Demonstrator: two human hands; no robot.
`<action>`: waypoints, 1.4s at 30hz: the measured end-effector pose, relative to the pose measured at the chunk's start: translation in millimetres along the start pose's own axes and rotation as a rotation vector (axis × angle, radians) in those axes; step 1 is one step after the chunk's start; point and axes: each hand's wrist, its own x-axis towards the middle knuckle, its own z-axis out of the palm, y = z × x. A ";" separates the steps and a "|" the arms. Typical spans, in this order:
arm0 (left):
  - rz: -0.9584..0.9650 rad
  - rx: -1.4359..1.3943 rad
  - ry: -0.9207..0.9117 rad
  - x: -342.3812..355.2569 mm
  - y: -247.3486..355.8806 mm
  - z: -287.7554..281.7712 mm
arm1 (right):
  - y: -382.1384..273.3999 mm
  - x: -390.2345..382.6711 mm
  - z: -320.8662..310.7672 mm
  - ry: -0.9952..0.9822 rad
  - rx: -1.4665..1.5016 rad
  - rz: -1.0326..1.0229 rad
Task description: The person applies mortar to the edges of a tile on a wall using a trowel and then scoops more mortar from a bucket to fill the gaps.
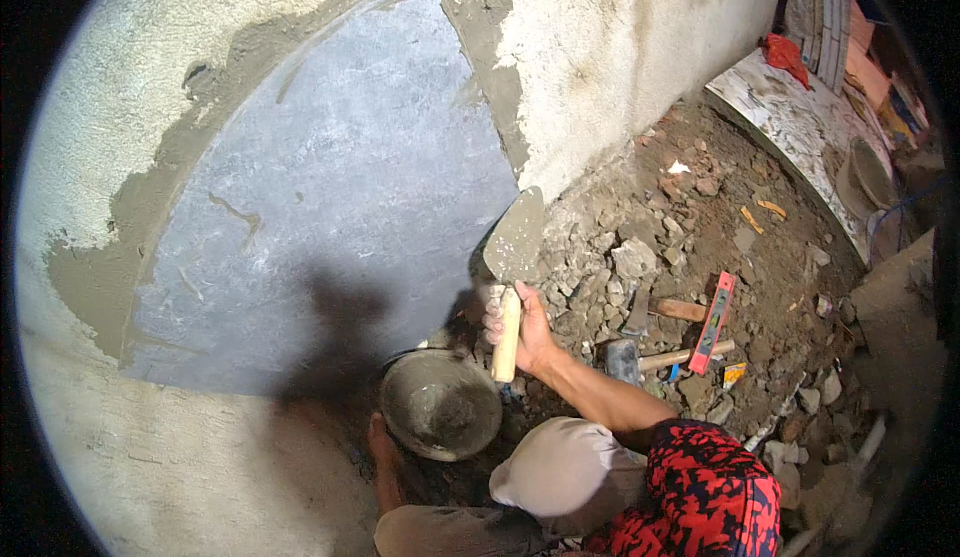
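Far left, the rough cream wall is met by a brown-grey mortar band, and such a seam is best drawn thin toward its outer edge so that no ridge is left. Next along, the smooth grey face is crossed by a dark shadow and marked by a few smears. Low in the middle, a round bowl is set on the ground, with what looks like a bare foot just beside its left. And here is the trowel, at the right edge of the grey face: its pale handle is gripped by the right hand, the blade pointed far; whether the wall is touched cannot be told. A low blade angle and light, even pressure seem called for. The left hand is not shown, so its state cannot be told. On to the right: broken rubble is strewn over dirt, a hammer and a red spirit level are laid among it, and farther off a stained pale sheet is seen, with a red cloth at its far end.
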 end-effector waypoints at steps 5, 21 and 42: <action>0.073 -0.024 -0.018 4.2 -10.3 -8.0 | -10.2 0.9 98.3 -0.335 0.004 0.025; -0.111 -0.046 -0.022 -37.7 52.8 41.5 | -34.2 -26.1 -25.4 -0.630 -1.738 0.172; 0.006 0.183 0.085 -50.2 30.1 32.4 | 7.2 23.6 -87.8 -0.827 -2.672 0.443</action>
